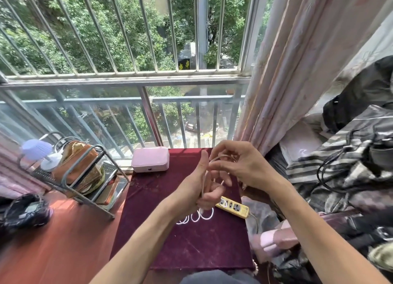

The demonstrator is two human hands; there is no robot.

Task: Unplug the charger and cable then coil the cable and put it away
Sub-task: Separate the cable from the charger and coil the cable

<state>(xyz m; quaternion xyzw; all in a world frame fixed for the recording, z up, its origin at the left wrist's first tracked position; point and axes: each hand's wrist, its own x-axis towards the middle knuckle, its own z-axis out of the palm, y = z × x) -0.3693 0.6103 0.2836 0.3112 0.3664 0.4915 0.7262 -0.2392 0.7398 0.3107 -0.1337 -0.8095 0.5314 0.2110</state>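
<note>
Head view, and I read this as mid-coil. The white cable (203,182) is off the yellow power strip (232,207); I see nothing plugged into the sockets that show, so unplug looks done, tho I can't spot the charger brick anywhere. It may be hidden in a palm, can't tell.

Left hand (196,188) is upright, thumb up, with its lower fingers curled shut round the strand, which runs down along the palm. Right hand (244,166) sits just beside it and a bit higher, fingers bent and loosely pinching the upper loop of the cable. It looks to be guiding a turn over the left hand, but the pinch itself is partly hidden by the knuckles.

Below the left hand, the loose tail lies on the dark red cloth (191,245) in several small rings, approx side by side, touching the cloth and near the strip. So only part is wound up; the rest is slack on the table.

Left to do, imo: wind in those rings, secure the bundle, then stow it. No obvious storage spot. The pink case (150,159) at the far edge of the cloth is a candidate, but that's a guess.

Cable looks thin, white, springy, with memory from earlier curls. It holds its ring shape on its own, so it should coil easily but may spring open if let go.
</note>
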